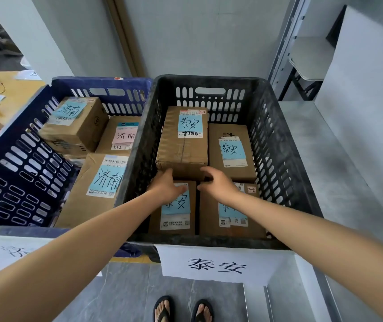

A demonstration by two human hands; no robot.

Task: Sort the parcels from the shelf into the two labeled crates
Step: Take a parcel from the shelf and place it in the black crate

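Forearms reach from 6 o'clock into the black crate (278, 145); both hands meet the near end of a taped parcel (183, 145).
At that end the left hand (166, 185) touches the lower corner, fingertips hidden, so I cannot tell if it grips; the right hand (219, 182) waits just beside the near face, fingers loosely curled, holding nothing; the hands are apart; the taped parcel lies at the crate's 11 o'clock, riding higher than three other parcels (232, 156) with blue 泰安 notes at 1, 5 and 7 o'clock; the paper sign (218, 266) at 6 o'clock reads the same; I judge it stiff cardboard under slick brown tape, probably light, best taken by its two long sides; the blue crate (18, 159) at 9 o'clock holds three 济南 parcels (93, 189).
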